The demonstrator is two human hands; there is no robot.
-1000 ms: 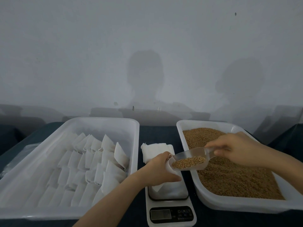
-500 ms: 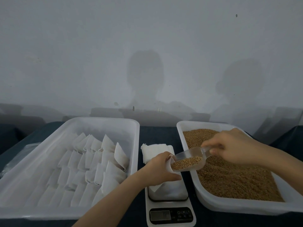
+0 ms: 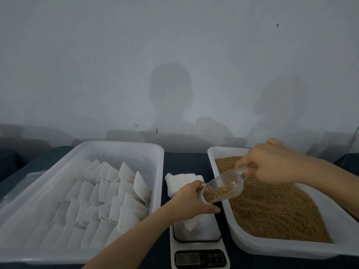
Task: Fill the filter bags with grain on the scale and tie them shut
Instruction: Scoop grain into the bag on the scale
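Head view: above the scale (image 3: 203, 233), the left hand (image 3: 191, 200) curls round the mouth of the filter bag (image 3: 191, 223). Right of the scale, the right hand (image 3: 272, 164) grips the tilted scoop (image 3: 223, 188). Best to pour slowly, lip inside the mouth, watching the display.

Grey wall (image 3: 174, 55), dark blue tabletop (image 3: 184, 162)

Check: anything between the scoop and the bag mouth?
Nothing visible. The right hand tilts the scoop with its lip at the mouth of the filter bag, which the left hand holds over the scale.
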